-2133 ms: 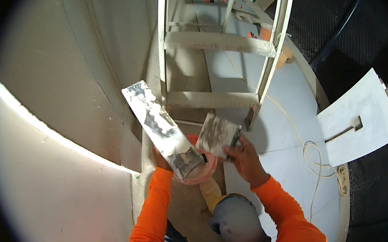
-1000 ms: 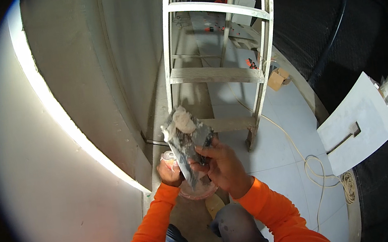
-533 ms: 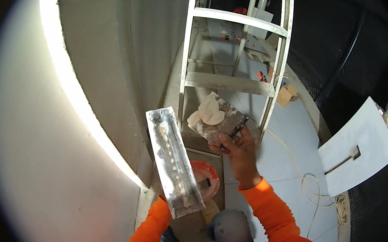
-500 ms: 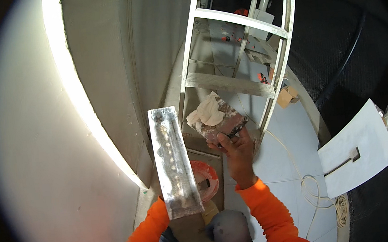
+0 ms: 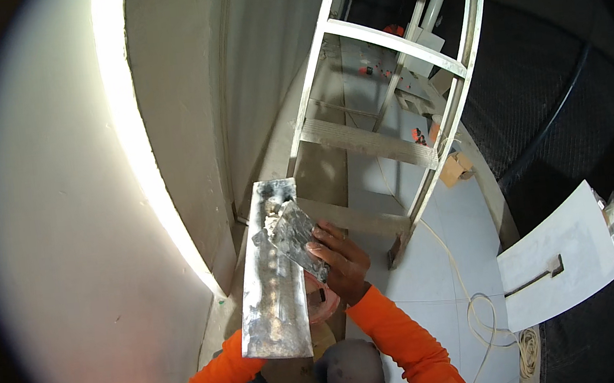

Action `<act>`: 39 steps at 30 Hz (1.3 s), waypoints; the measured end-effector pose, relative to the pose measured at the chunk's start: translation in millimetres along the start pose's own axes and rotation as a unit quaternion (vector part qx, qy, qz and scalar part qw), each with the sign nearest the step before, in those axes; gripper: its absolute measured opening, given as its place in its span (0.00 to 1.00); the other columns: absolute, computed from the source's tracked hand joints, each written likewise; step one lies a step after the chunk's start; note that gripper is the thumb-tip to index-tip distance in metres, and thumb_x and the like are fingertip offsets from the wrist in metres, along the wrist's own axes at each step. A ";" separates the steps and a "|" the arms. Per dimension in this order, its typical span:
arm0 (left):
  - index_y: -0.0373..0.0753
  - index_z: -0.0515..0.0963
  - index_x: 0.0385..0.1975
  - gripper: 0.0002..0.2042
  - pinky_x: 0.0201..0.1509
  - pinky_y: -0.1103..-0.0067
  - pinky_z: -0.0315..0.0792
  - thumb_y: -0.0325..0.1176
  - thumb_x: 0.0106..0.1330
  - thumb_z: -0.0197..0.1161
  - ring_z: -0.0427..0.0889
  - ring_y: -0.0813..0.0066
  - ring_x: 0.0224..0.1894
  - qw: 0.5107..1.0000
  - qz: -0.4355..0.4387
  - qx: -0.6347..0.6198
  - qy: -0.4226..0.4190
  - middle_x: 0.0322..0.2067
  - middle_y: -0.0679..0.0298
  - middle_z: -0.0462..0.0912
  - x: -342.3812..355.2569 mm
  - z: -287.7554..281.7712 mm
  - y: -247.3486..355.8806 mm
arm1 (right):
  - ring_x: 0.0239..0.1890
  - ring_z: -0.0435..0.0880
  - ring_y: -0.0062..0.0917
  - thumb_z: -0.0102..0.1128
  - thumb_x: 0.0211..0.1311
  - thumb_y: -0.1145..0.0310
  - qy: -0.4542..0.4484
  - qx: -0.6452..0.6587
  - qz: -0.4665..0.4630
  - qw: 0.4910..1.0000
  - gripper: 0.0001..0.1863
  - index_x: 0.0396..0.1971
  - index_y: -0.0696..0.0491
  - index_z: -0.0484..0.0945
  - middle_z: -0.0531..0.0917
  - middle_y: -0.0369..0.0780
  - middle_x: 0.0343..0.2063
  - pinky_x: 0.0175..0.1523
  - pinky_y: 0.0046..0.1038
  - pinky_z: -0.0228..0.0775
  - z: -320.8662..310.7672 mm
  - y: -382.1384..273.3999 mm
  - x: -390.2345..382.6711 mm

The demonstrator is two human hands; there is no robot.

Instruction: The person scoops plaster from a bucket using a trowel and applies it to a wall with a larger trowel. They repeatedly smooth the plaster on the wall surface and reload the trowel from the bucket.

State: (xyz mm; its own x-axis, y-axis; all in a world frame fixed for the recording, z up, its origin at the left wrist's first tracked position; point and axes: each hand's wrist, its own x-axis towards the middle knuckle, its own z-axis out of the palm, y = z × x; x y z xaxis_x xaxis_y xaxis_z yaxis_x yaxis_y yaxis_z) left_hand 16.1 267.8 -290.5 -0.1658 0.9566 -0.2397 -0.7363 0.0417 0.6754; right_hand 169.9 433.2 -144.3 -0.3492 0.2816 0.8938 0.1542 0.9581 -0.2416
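Observation:
A long, flat steel trowel (image 5: 272, 300) lies face up over my left forearm, its blade smeared grey and white. My left hand is hidden beneath it, but the trowel rests steady where my left sleeve (image 5: 224, 368) ends, so I take it as held. In my right hand (image 5: 342, 259), the fingers close round a wide putty knife (image 5: 295, 239). Its blade is turned over and tilted against the upper part of the trowel. A lump of pale putty (image 5: 274, 217) shows at the knife's edge on the trowel face.
A red-rimmed bucket (image 5: 323, 303) stands below, partly covered by my hands. Ahead rises an aluminium stepladder (image 5: 396, 44). At the left runs a pale wall (image 5: 92, 214) with a bright strip. A white panel (image 5: 555, 270), coiled cable (image 5: 528, 351) and cardboard box (image 5: 456, 169) are at the right.
My right hand has moved left and down, bringing the putty knife onto the trowel and turning its putty-loaded face over. The trowel has tilted slightly the other way.

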 end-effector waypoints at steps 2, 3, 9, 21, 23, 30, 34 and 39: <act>0.35 0.74 0.57 0.24 0.49 0.71 0.81 0.51 0.78 0.49 0.86 0.68 0.43 1.000 0.003 0.002 -0.004 0.43 0.60 0.85 3.8 5.3 2.2 | 0.55 0.87 0.43 0.71 0.56 0.79 -0.002 -0.005 -0.001 1.000 0.16 0.44 0.47 0.87 0.88 0.45 0.48 0.55 0.39 0.84 -7.5 1.2 -12.3; 0.35 0.74 0.57 0.24 0.50 0.71 0.81 0.51 0.78 0.49 0.86 0.68 0.43 1.000 0.006 0.003 -0.005 0.43 0.60 0.85 6.6 8.6 3.6 | 0.55 0.87 0.42 0.71 0.57 0.79 -0.010 -0.008 0.002 1.000 0.15 0.43 0.47 0.87 0.89 0.44 0.47 0.55 0.39 0.84 -10.9 2.0 -18.6; 0.36 0.73 0.58 0.24 0.50 0.71 0.81 0.51 0.78 0.49 0.85 0.68 0.43 0.999 0.046 0.014 -0.003 0.44 0.61 0.85 33.6 22.3 21.2 | 0.51 0.89 0.36 0.66 0.63 0.80 -0.046 -0.026 0.085 0.995 0.10 0.40 0.49 0.87 0.89 0.44 0.46 0.53 0.36 0.85 -42.8 10.2 -61.5; 0.38 0.72 0.62 0.25 0.51 0.71 0.81 0.53 0.78 0.49 0.85 0.68 0.45 1.000 0.013 -0.003 0.006 0.45 0.62 0.84 11.8 25.4 8.2 | 0.50 0.88 0.27 0.66 0.69 0.74 0.030 0.279 0.459 0.843 0.06 0.42 0.58 0.88 0.90 0.40 0.43 0.55 0.30 0.81 9.6 -17.0 -53.4; 0.38 0.72 0.62 0.26 0.51 0.70 0.81 0.53 0.78 0.49 0.85 0.68 0.45 1.000 0.019 -0.002 0.003 0.45 0.62 0.84 16.3 28.4 9.2 | 0.51 0.88 0.26 0.66 0.69 0.73 -0.010 0.204 0.301 0.932 0.07 0.43 0.57 0.88 0.90 0.41 0.46 0.55 0.31 0.80 5.0 -6.1 -70.2; 0.39 0.71 0.64 0.26 0.52 0.70 0.81 0.54 0.78 0.49 0.85 0.67 0.46 0.999 0.038 0.009 0.038 0.46 0.63 0.84 32.6 15.1 35.7 | 0.40 0.85 0.27 0.66 0.68 0.70 0.011 0.065 0.600 0.797 0.15 0.52 0.55 0.79 0.87 0.39 0.40 0.44 0.31 0.79 -56.3 95.0 -199.4; 0.40 0.71 0.65 0.27 0.52 0.70 0.81 0.54 0.78 0.49 0.84 0.67 0.46 0.998 0.019 0.013 0.058 0.46 0.63 0.83 21.0 7.8 35.7 | 0.35 0.80 0.19 0.69 0.67 0.67 -0.029 0.080 0.766 0.638 0.15 0.50 0.54 0.79 0.83 0.35 0.34 0.37 0.25 0.77 -84.1 143.0 -253.2; 0.41 0.70 0.66 0.27 0.52 0.70 0.80 0.55 0.78 0.49 0.84 0.67 0.47 0.993 -0.028 0.035 0.105 0.47 0.64 0.83 -19.6 0.8 25.2 | 0.33 0.79 0.19 0.72 0.64 0.67 -0.045 0.134 0.791 0.596 0.19 0.52 0.56 0.79 0.83 0.35 0.35 0.35 0.25 0.76 -74.1 174.0 -310.7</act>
State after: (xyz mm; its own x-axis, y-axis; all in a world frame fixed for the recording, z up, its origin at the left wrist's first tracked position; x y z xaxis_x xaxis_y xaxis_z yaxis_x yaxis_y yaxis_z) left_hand 1.3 250.4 -268.2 -0.2652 0.8710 -0.4135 -0.7024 0.1193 0.7017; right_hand 373.8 508.4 -436.0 -0.0140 0.8332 -0.5528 0.2073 -0.5384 -0.8168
